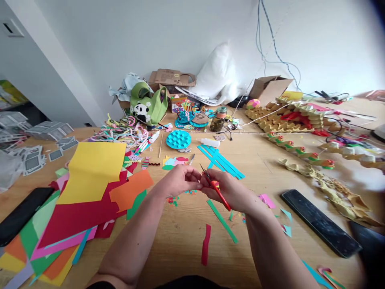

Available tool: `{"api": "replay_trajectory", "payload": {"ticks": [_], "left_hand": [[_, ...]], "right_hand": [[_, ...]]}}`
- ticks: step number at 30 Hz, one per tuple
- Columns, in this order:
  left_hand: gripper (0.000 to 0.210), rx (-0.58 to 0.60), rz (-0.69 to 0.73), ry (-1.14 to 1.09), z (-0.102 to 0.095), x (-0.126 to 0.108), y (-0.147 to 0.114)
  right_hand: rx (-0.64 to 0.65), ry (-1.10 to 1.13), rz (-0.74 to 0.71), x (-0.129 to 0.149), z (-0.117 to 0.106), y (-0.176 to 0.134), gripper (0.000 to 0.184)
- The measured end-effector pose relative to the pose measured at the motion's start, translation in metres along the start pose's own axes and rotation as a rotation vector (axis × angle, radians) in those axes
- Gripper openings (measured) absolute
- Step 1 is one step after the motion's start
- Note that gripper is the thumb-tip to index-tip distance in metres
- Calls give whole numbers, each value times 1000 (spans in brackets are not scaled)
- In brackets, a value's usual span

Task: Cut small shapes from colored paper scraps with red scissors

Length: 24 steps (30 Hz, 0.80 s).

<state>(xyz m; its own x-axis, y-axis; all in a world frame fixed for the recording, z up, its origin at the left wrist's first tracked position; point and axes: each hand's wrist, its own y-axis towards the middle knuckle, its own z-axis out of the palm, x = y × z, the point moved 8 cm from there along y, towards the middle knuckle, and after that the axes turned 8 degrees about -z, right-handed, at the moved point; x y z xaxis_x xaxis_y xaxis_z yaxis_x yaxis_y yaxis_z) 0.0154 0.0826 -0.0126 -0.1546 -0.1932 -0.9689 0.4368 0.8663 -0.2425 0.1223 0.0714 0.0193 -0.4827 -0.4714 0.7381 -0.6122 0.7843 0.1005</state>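
Over the middle of the table, my right hand [233, 190] holds a pair of small scissors [221, 196] with red handles. Their dark pointed blades stick out up and to the left. Facing it, my left hand [180, 181] is closed, its fingertips pinched together close to the right fingers. Whatever the left fingers hold is too small and hidden to make out. Small coloured paper scraps [173, 201] lie under the hands. A green paper strip [222, 220] and a red paper strip [206, 245] rest nearer to me. Beyond the hands are cut paper fish shapes [176, 162] and blue paper strips [224, 162].
Coloured paper sheets [93, 172] are piled on the left beside a dark phone [25, 212]. Another phone [320, 222] lies right. Further back are a blue textured disc [178, 139], a glue bottle [210, 142], a jar [219, 120], a green panda bag [148, 104] and egg-carton pieces [279, 116].
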Motion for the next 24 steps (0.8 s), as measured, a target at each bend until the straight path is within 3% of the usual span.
{"api": "replay_trajectory", "payload": {"ticks": [5,9,12,17,20,24], "left_hand": [[24,-155,6,-1,-14,0,1],[25,-68,-11,-23,-4,3,2],[22,2,-11,-3,4,3,2],[18,12,19,33,5,-1,0],[16,-64,17,-14,-1,-1,1],[14,-252,23,-282,-19,4,4]], "right_hand": [[-109,129,30,-10,-12,0,8],[-208,175,35,-14,-21,-2,8],[-198,156,-8,-8,-21,-2,8],[-183,136,-36,-4,-19,-3,9],[-248,154,-21,-6,-22,-2,15],[-468,102,62,-9,-40,-7,31]]}}
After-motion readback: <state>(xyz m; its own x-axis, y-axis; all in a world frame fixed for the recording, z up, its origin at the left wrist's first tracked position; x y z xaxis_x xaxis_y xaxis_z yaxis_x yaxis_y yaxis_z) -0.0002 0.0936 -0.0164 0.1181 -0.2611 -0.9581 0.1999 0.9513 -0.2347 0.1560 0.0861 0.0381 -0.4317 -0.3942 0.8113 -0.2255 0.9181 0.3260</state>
